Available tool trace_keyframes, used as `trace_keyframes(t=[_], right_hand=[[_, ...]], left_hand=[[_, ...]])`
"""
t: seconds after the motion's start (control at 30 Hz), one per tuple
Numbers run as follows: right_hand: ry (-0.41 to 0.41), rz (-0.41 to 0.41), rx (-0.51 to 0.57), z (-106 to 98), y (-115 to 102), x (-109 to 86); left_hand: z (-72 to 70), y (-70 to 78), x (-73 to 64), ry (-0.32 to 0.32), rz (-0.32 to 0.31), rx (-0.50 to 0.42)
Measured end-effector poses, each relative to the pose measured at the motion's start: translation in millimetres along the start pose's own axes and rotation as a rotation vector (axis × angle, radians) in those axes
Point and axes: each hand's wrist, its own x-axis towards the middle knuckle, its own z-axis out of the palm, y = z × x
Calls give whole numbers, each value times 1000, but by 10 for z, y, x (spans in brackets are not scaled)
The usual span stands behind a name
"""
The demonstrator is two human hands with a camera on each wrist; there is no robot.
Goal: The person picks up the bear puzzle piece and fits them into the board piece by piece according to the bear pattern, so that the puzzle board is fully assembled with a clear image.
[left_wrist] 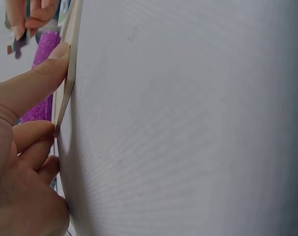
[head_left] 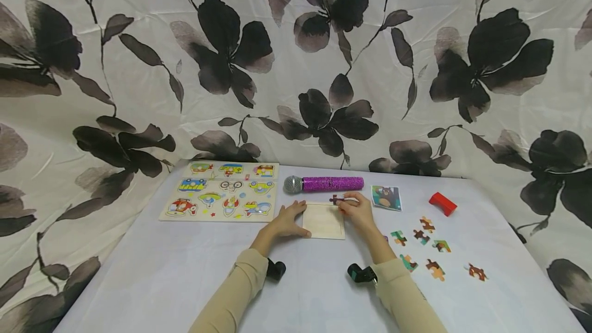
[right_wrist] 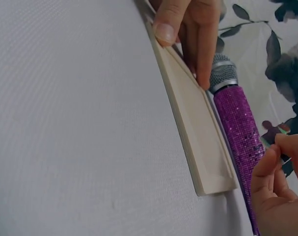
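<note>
A shallow square wooden puzzle tray (head_left: 324, 224) with a raised rim lies on the white-covered table, its bare inside showing. My left hand (head_left: 288, 221) holds it at the left side, thumb on the near corner and fingers along the far part of the rim. Between thumb and fingertips my right hand (head_left: 358, 211) pinches a dark jigsaw piece (head_left: 335, 200), raised over the tray's far right corner. The right wrist view shows this piece (right_wrist: 270, 131) brown with a bit of green. Several loose jigsaw pieces (head_left: 421, 237) are scattered to the right of the right forearm.
Behind the tray lies a purple glittery microphone (head_left: 333, 183). A vehicle puzzle board (head_left: 217, 215) is at the back left. To the right are a square bear picture card (head_left: 386, 198) and a red block (head_left: 443, 204). A floral curtain (head_left: 296, 66) hangs behind the table.
</note>
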Motion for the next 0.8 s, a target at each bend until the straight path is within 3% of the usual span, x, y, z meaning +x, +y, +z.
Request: trace_keyframes(t=[0.13, 0.33, 0.43, 0.8], right_hand=[[-4, -32, -83, 38, 5, 14], [-43, -153, -473, 64, 11, 22], [-48, -203, -608, 90, 0, 15], [-112, -321, -790, 104, 37, 13]], left_hand=[[5, -5, 1, 2, 1, -13], [5, 2, 5, 4, -3, -10], [1, 16, 11, 6, -11, -6], [5, 10, 19, 5, -25, 16]])
